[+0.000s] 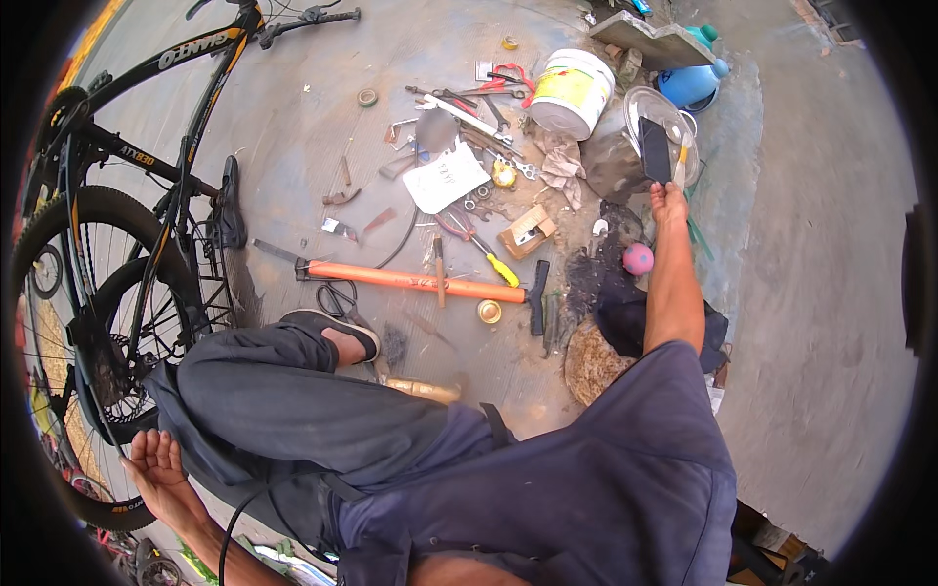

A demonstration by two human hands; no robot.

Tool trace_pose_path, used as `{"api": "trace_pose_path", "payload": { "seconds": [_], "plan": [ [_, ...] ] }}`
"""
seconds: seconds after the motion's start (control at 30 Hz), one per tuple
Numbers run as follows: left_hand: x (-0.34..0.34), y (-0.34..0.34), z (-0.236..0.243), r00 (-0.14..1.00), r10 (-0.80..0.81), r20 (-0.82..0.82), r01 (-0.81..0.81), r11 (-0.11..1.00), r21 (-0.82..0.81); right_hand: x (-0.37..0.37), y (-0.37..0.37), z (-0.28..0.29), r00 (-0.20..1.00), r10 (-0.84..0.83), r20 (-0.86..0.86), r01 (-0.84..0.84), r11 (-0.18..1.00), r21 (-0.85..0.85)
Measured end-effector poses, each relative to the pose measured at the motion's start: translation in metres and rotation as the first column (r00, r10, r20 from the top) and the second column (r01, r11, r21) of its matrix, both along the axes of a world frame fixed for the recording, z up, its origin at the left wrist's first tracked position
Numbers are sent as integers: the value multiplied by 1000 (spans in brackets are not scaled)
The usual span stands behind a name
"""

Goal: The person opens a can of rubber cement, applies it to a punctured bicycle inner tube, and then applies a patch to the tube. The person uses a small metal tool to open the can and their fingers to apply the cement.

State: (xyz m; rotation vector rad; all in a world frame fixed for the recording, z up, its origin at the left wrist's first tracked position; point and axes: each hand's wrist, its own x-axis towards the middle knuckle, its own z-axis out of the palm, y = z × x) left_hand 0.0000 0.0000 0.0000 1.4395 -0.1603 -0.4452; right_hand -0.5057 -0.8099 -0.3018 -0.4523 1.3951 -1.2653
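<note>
My right hand (pixel 669 200) grips the lower end of a black phone (pixel 653 146) at a round, pale container (pixel 689 117) on the right. A yellow-and-white handled tool (pixel 681 161) lies alongside the phone. My left hand (pixel 156 464) is at lower left, palm up with loosely curled fingers and nothing visible in them, beside the black bicycle's rear tire (pixel 118 508). My bent leg (pixel 293 391) lies across the middle. An orange pump (pixel 391 276), a yellow screwdriver (pixel 498 264) and an open cardboard box (pixel 528 234) lie in front of me.
A white bucket (pixel 572 93), blue jug (pixel 684 86) and concrete slab (pixel 664 39) stand at the back right. Several wrenches (pixel 489 93), a white paper (pixel 445 181) and a pink ball (pixel 638 259) lie on the grey floor (pixel 821 293). The bicycle frame (pixel 137 153) fills the left side.
</note>
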Motion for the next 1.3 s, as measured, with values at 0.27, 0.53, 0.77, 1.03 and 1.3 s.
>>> {"api": "trace_pose_path", "payload": {
  "seconds": [0.27,0.53,0.77,1.03,1.3],
  "plan": [
    [-6,14,5,980,196,37,-198,979,53,15,40,19,984,-132,-121,125,990,-62],
    [-14,49,-21,813,514,275,-583,719,379,56,214,-40,772,396,-497,-388,913,124],
    [-60,24,-72,831,551,-83,-452,754,476,71,364,-127,324,727,-605,-569,661,489],
    [-66,37,-79,825,563,-47,-477,740,474,139,397,-56,-92,507,-857,-684,594,425],
    [-73,16,-74,791,611,-41,-517,702,491,142,408,-74,-414,638,-649,-620,324,715]
  ]
}}
